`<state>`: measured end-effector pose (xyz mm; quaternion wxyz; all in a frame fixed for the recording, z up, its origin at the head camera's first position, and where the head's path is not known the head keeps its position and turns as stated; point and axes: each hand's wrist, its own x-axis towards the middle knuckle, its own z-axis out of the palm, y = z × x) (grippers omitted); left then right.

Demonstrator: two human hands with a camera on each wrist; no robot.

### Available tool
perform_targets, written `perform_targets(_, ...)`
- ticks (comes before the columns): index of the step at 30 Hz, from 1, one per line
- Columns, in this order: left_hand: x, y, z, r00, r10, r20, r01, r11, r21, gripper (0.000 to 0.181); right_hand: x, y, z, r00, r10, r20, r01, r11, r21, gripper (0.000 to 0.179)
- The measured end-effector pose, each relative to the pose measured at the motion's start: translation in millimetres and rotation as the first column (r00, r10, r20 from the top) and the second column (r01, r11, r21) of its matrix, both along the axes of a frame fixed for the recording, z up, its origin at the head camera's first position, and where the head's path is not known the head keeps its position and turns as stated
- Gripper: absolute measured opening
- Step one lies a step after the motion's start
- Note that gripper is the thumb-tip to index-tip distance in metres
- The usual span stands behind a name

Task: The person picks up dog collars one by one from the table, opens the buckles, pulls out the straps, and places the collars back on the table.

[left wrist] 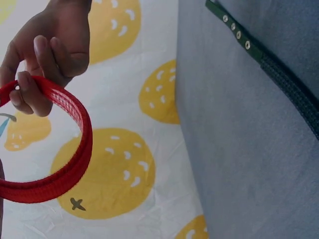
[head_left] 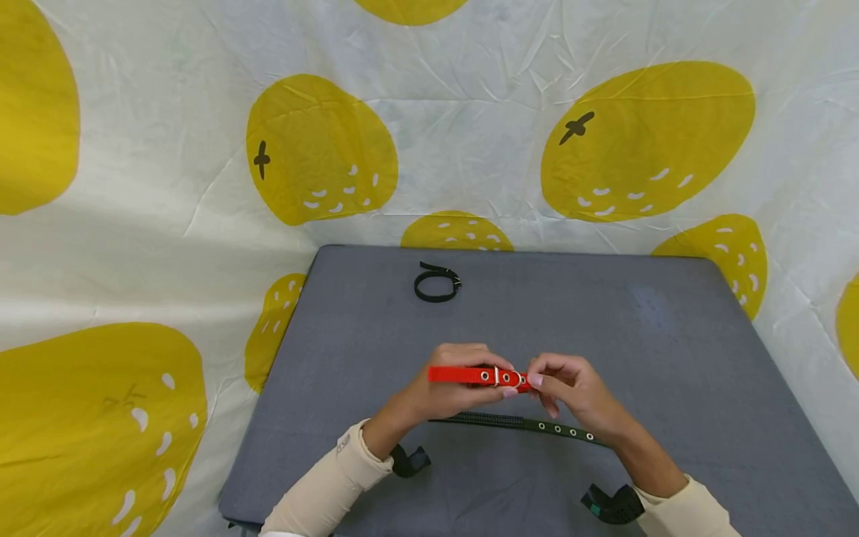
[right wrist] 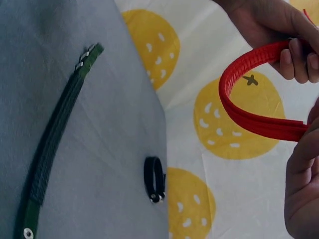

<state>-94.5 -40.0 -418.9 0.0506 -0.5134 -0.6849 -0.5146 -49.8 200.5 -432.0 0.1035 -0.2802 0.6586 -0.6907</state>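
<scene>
A white sheet [head_left: 470, 63] printed with yellow fruit walls the far and left sides, creased in places, several fruits cut off by the picture's edges. Before it stands a grey table [head_left: 570, 298], its cloth top smooth with a pale patch toward the far right; its near edge runs out of sight. Two cream sleeves [head_left: 332, 477] enter from the near side, partly cut off. The left hand [head_left: 443, 403] holds the red collar [head_left: 456, 374] between fingers and thumb, while the right hand [head_left: 580, 388] pinches its right end; fingertips cover that end. The collar is above the table's near half, its far curve hidden from the head but showing as a loop in the wrist views. Under the hands lies a green strap [head_left: 496, 421], both ends hidden by the arms from above. Far left of centre lies a looped black collar [head_left: 436, 298]; its small buckle is hard to make out.
</scene>
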Motion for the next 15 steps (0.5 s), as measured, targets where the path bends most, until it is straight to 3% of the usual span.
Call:
perform_targets(6, 0.9, 0.1, -0.9, 1.0, -0.014, 0.004, 0.015, 1.0, -0.027, 0.022, 3.3, -1.3, 5.1, 0.997, -0.081, -0.014, 0.082, 0.984, 0.161, 0.017)
perform_targets(11, 2.4, 0.8, -0.8, 1.0, -0.005, 0.017, 0.006, 0.998, -0.055, 0.022, 4.7, -2.9, 5.2, 0.995, -0.08, -0.051, 0.087, 0.985, 0.146, 0.018)
perform_targets(15, 3.6, 1.1, -0.9, 0.999, -0.002, 0.034, 0.005, 0.997, -0.079, 0.021, 5.2, -3.1, 2.4, 0.995, -0.092, -0.026, 0.095, 0.984, 0.148, 0.017)
